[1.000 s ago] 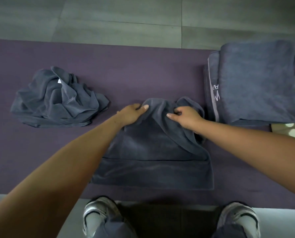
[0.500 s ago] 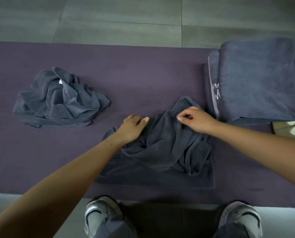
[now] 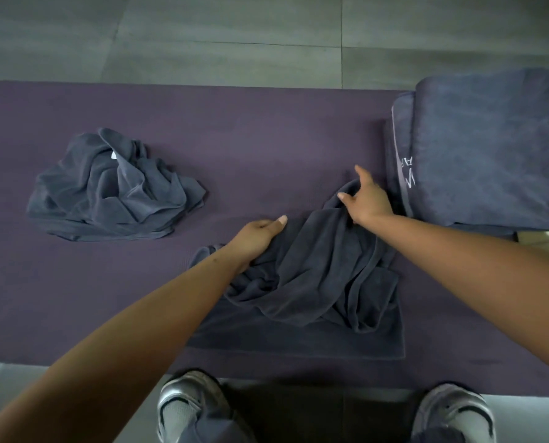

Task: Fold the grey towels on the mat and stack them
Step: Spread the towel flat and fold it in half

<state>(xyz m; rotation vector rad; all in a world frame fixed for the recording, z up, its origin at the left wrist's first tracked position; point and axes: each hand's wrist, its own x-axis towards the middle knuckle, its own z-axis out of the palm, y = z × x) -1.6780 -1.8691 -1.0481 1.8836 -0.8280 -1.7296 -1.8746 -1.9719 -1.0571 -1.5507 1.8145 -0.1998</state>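
On the purple mat [image 3: 266, 148], both hands — left hand [image 3: 257, 236] and right hand [image 3: 367, 203] — are pinching the far edge of the rumpled grey towel [image 3: 318, 282], which wants drawing taut and level before folding.

On the purple mat [image 3: 250, 148] lie three lots of dark grey towel. The middle towel [image 3: 314, 282] sits near the mat's front edge, its lower part spread flat and its upper part bunched in loose folds, drawn up toward the right. A crumpled towel [image 3: 113, 190] lies in a heap well to the left. At the far right, a folded stack [image 3: 484, 151] rests flat, seemingly two or more towels, one edge showing pale lettering.
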